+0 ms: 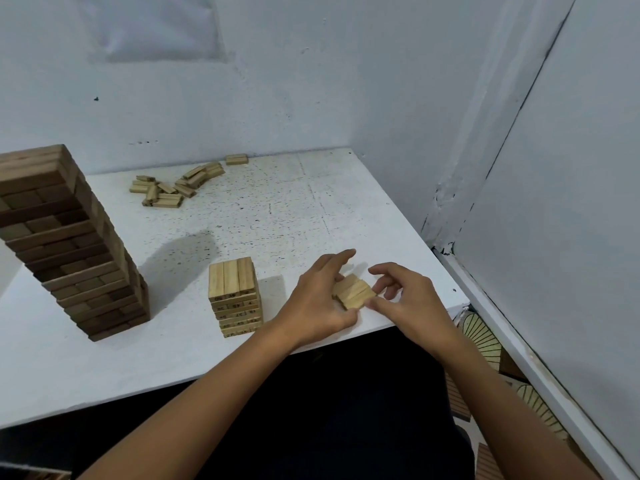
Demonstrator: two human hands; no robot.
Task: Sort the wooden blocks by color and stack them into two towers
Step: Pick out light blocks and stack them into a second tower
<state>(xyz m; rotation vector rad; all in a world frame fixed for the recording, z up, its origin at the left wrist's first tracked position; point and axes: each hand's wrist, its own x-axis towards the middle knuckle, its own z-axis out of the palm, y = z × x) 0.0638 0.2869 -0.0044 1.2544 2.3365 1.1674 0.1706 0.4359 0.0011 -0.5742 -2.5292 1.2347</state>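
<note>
Head view — both hands (320, 299) (405, 299) pinch light blocks (353, 292), lengths running far-left.

On the desk (284, 209), a tall tower (69, 244) stands at left, a short tower (235, 296) to its right near the front edge. Loose blocks (173, 187) lie scattered at the back. Right of the short tower, both hands, left (318, 306) and right (412, 303), flank a few blocks (353, 292).

white table in a pale corner

a speckled white table (284, 202) sits against scuffed, pale blue-white walls (346, 81) that meet at a cracked corner on the right; a patterned floor (485, 341) with fan shapes shows below the table's edge.
</note>
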